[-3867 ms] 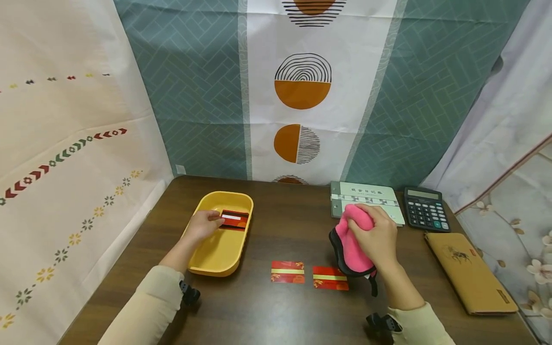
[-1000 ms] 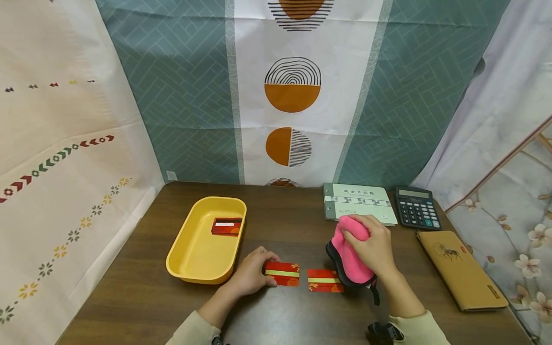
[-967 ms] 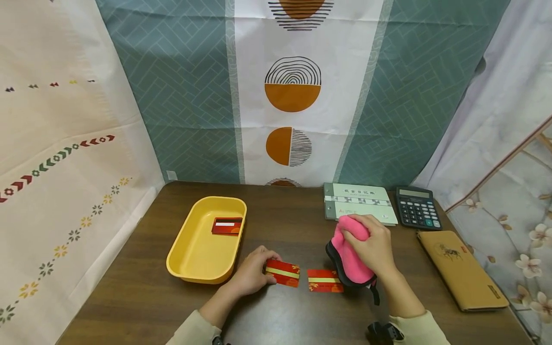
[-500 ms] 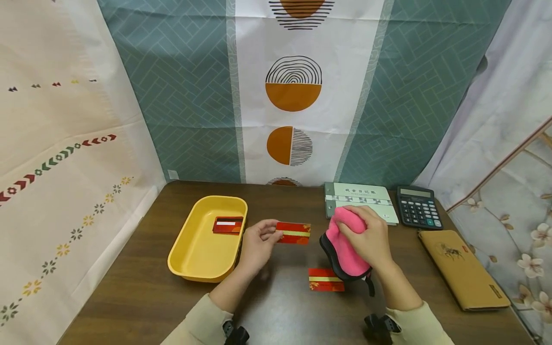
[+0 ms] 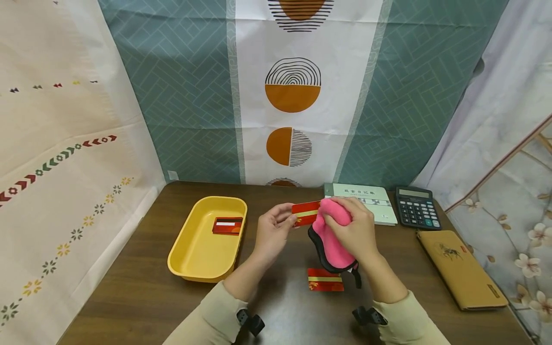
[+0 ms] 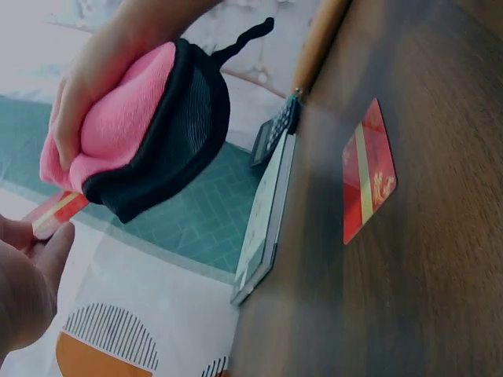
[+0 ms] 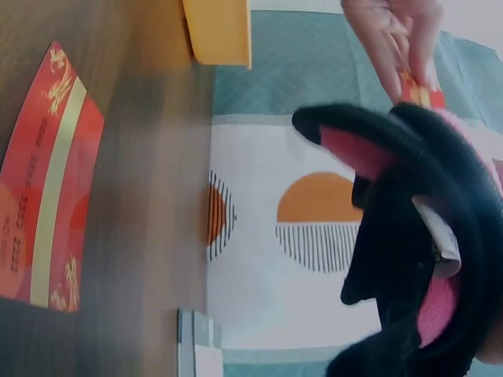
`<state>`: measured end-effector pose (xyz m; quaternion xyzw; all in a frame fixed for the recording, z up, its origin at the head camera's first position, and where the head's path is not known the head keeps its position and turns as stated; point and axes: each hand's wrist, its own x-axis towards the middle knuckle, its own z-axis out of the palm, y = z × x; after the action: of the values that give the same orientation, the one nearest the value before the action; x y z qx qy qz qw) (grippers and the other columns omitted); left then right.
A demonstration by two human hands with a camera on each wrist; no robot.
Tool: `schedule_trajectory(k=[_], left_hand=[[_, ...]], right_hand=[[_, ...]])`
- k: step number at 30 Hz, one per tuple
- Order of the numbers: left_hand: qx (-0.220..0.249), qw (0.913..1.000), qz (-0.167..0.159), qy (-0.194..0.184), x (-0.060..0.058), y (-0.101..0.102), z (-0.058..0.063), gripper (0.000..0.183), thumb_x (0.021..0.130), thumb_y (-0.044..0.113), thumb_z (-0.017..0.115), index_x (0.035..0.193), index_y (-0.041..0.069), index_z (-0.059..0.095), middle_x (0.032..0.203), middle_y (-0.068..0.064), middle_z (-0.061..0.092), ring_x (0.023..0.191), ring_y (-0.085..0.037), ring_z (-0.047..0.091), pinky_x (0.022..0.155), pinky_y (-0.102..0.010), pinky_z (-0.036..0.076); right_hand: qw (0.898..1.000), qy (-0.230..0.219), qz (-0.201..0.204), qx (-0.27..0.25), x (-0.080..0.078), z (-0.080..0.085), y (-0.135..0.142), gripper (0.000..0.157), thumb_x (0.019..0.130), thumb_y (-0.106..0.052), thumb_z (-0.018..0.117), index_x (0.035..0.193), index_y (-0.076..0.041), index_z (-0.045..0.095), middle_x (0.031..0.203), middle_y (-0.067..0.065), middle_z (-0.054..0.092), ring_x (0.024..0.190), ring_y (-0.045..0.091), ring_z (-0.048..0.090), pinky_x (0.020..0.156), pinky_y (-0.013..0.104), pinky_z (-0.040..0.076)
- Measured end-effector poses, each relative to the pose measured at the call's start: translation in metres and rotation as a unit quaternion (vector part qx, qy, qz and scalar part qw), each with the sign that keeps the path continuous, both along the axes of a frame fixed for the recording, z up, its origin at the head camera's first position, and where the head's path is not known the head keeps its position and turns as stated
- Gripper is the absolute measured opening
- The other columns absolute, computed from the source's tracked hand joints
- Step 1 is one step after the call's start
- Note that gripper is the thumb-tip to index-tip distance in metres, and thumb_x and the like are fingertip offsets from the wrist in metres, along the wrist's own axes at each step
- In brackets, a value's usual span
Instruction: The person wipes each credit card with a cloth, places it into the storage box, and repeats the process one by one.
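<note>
L hand (image 5: 272, 231) pinches red card (image 5: 304, 213), mid-frame, at top of pink pouch (image 5: 333, 239) gripped in R hand (image 5: 355, 230) — 2nd card (image 5: 324, 283), lower ctr, bears row of digits — Chinese-titled notebook (image 5: 376, 203) upper rt.

Left hand (image 6: 25, 292) pinching red card (image 6: 61, 214), right hand (image 6: 96, 67) gripping pink-and-black pouch (image 6: 130, 118), another card (image 6: 368, 174) on the desk (image 6: 440, 267), apart from both hands

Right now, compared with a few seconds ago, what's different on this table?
The left hand came out of the tray, took a red card off the table and raised it beside the pink cloth. The right hand, gripping the cloth throughout, shifted it leftward. The other red card, calculator, notebook and brown case stayed put.
</note>
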<state>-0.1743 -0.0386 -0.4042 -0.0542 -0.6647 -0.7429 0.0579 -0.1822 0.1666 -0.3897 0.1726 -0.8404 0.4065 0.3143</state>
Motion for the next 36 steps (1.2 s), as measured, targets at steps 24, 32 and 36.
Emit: schedule_trajectory(k=[24, 32, 36], left_hand=[[-0.065, 0.9934, -0.058, 0.075, -0.004, 0.006, 0.005, 0.024, 0.097, -0.007, 0.059, 0.120, -0.009, 0.066, 0.111, -0.024, 0.072, 0.099, -0.028, 0.072, 0.080, -0.028, 0.060], [-0.086, 0.9929, -0.036, 0.074, -0.003, -0.001, 0.007, 0.021, 0.096, -0.007, 0.061, 0.116, -0.006, 0.069, 0.105, -0.020, 0.074, 0.094, -0.027, 0.073, 0.078, -0.032, 0.061], [-0.092, 0.9934, -0.028, 0.064, -0.002, -0.009, 0.005, 0.021, 0.096, -0.007, 0.062, 0.116, -0.006, 0.069, 0.105, -0.020, 0.074, 0.090, -0.028, 0.073, 0.078, -0.035, 0.061]], right_hand=[[0.998, 0.049, -0.005, 0.032, 0.009, 0.007, -0.038, 0.034, 0.077, -0.012, 0.085, 0.109, -0.007, 0.076, 0.100, 0.011, 0.070, 0.081, 0.028, 0.066, 0.060, 0.042, 0.056], [0.998, 0.053, -0.020, 0.033, 0.008, 0.005, -0.035, 0.037, 0.073, -0.008, 0.089, 0.108, -0.007, 0.076, 0.100, 0.011, 0.070, 0.082, 0.029, 0.066, 0.063, 0.044, 0.057], [0.998, 0.030, -0.040, 0.032, 0.001, -0.001, -0.019, 0.036, 0.076, -0.009, 0.087, 0.110, -0.006, 0.075, 0.102, 0.013, 0.071, 0.085, 0.030, 0.067, 0.066, 0.046, 0.058]])
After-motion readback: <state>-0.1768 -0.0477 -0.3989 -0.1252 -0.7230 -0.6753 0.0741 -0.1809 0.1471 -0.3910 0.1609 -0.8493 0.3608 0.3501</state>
